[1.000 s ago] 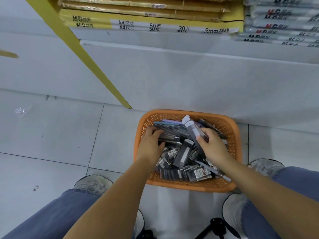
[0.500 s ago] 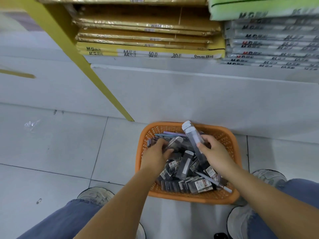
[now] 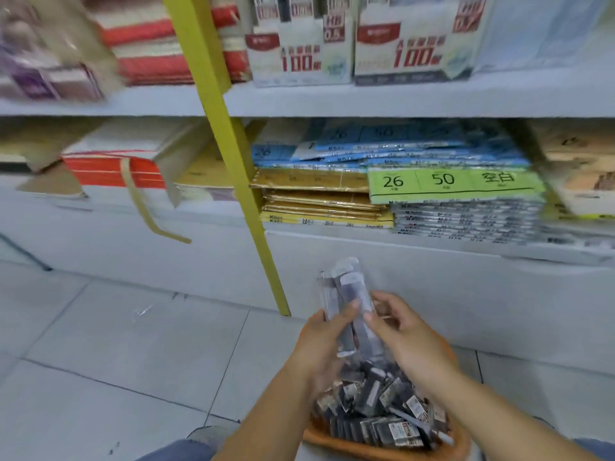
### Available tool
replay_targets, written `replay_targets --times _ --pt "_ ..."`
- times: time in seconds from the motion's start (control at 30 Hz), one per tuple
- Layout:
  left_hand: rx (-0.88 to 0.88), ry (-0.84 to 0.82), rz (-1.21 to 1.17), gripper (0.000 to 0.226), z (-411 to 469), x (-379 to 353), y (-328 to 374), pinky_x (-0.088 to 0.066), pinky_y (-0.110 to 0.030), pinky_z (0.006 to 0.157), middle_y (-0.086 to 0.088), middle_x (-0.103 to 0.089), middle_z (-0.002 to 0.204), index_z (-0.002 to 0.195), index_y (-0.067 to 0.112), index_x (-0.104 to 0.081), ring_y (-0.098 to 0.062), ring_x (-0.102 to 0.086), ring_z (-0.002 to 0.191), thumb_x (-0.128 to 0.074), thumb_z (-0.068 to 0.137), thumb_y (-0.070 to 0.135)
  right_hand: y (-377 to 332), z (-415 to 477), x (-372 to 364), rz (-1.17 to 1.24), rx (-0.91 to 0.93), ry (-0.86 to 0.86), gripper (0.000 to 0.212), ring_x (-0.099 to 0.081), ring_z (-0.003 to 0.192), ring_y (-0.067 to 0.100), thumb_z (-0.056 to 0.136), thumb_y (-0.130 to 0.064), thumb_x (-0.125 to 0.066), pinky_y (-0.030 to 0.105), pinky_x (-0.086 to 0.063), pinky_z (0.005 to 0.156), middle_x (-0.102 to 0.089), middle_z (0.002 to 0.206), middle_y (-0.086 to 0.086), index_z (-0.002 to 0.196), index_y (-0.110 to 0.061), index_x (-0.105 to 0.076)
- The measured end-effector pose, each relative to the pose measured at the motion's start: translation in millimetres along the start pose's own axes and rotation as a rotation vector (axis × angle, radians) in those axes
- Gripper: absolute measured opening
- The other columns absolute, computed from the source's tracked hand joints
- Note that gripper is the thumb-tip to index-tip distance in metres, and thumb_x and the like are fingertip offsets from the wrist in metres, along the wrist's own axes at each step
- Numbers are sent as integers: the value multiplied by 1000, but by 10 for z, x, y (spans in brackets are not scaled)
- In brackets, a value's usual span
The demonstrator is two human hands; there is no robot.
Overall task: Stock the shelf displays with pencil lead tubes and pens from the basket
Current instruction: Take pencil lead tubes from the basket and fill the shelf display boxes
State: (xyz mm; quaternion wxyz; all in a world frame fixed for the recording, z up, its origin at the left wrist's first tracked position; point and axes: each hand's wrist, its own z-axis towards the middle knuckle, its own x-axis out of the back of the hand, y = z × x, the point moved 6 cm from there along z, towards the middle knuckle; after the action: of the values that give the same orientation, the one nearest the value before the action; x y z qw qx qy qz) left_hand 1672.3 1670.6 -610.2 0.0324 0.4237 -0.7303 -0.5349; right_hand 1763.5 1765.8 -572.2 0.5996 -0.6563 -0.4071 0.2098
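Left hand point(image 3: 319, 341): fingers wrapped round a bunch of lead tubes point(image 3: 346, 294), held upright.
Right hand point(image 3: 402, 337): thumb and fingers pinch the same bunch from the opposite side.
Basket point(image 3: 382, 448): directly below both hands, heaped with more tubes.

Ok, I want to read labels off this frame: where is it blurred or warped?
Head view: motion blur smears the upper-left boxes and the tubes held by the left hand and right hand; the green label reads clearly; the wide lens leans the yellow post; lighting looks even.
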Motion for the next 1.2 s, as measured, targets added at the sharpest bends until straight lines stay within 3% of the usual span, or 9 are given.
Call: replay_targets --times 0.2,0.27,0.37,0.47,0.6,0.73,0.9,1.1,1.2 --pt "-191 -32 -3 46 -419 -325 931 -49 -63 101 -22 -71 120 122 11 -70 -38 -68 113 -74 83 34 -1084 -85 170 -56 252 -2 30 -63 71 5 89 -17 -68 17 -50 62 -57 80 -1 114 -34 -62" --pt "-257 -23 4 46 -547 -428 1260 -54 -58 97 -18 -74 116 118 16 -71 -34 -71 108 -78 76 34 -1505 -123 250 -158 395 11 41 -62 72 11 87 -20 -71 24 -48 69 -59 74 -5 116 -46 -58" --pt "-348 -13 28 52 -720 -577 1717 -59 -52 89 -14 -76 113 122 19 -68 -31 -73 105 -81 72 32 -2041 -167 349 -348 587 49 50 -58 70 5 84 -30 -72 19 -45 62 -61 84 -17 104 -68 -47" --pt "-431 24 73 42 -836 -693 2107 -62 -41 77 -6 -78 108 122 27 -67 -26 -74 101 -80 81 28 -2404 -176 351 -470 685 63 53 -58 75 -3 87 -38 -67 15 -47 63 -56 91 -29 103 -75 -33" --pt "-471 89 75 39 -823 -686 2348 -62 -44 82 -5 -79 104 120 28 -68 -27 -75 98 -80 83 28 -2633 -34 354 -407 742 85 68 -57 78 0 86 -36 -69 18 -49 63 -51 91 -18 126 -70 -25" --pt "-466 121 -1 40 -707 -590 2374 -63 -41 72 -7 -79 101 118 26 -69 -28 -75 96 -80 81 31 -2694 116 203 -410 790 20 60 -52 80 -1 90 -26 -66 14 -45 70 -47 92 -14 124 -67 -38" --pt "-484 87 29 55 -658 -626 2438 -55 -57 96 -10 -77 110 122 27 -68 -33 -73 103 -80 70 38 -2740 204 236 -304 743 64 51 -51 83 -3 94 -22 -61 7 -43 73 -49 94 -9 131 -52 -41" --pt "-534 109 4 36 -624 -581 2419 -60 -36 67 -9 -78 105 121 27 -67 -31 -75 95 -76 86 25 -2665 208 128 -405 712 29 66 -46 90 -9 91 -34 -65 7 -41 77 -40 101 -16 139 -52 -23" --pt "-545 89 -7 48 -672 -565 2434 -61 -37 70 -10 -78 107 124 26 -65 -30 -75 96 -78 78 30 -2646 192 82 -378 682 -2 81 -46 90 -11 82 -32 -75 5 -41 75 -40 104 -17 138 -53 -20"
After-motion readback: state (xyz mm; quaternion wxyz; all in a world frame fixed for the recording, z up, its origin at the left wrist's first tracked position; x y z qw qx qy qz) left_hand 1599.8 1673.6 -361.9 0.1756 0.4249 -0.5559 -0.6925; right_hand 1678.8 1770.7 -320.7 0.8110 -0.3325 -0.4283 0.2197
